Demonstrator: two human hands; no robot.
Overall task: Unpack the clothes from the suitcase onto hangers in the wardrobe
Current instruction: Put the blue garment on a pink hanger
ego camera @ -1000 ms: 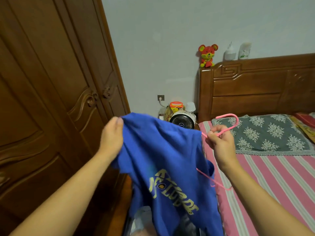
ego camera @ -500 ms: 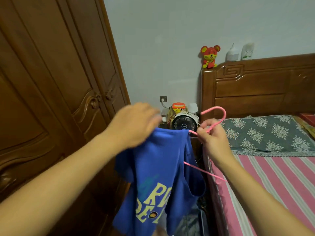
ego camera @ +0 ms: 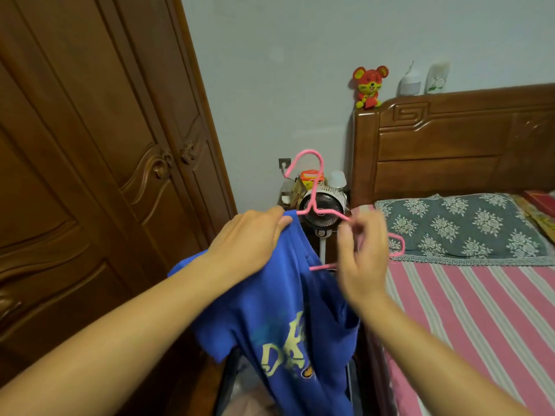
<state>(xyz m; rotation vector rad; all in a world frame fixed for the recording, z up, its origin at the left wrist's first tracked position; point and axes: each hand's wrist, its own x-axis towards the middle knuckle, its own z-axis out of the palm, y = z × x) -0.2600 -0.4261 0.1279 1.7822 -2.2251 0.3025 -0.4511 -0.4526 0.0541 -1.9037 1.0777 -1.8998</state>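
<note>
Moved since half a second ago: pink hanger [ego camera: 312, 202] swung hook-up; blue T-shirt [ego camera: 288, 310] drawn onto its left shoulder. Nearest, suitcase [ego camera: 237, 394], low and dim. Left hand [ego camera: 249, 238], fingers curled over the shirt's collar edge, holds it at the hanger's left arm. Right hand [ego camera: 360, 259], blurred, fingertips seeming to pinch the hanger's right arm, which lies bare just right of the fabric. Long axis runs left to right; right hand is nearer the uncovered end. Wardrobe [ego camera: 99, 163] doors closed at left. Bed [ego camera: 480, 310] edge close at right.

L hand [ego camera: 249, 241] grips blue shirt [ego camera: 288, 310] | R hand [ego camera: 362, 256] pinches pink hanger [ego camera: 313, 193]
</note>
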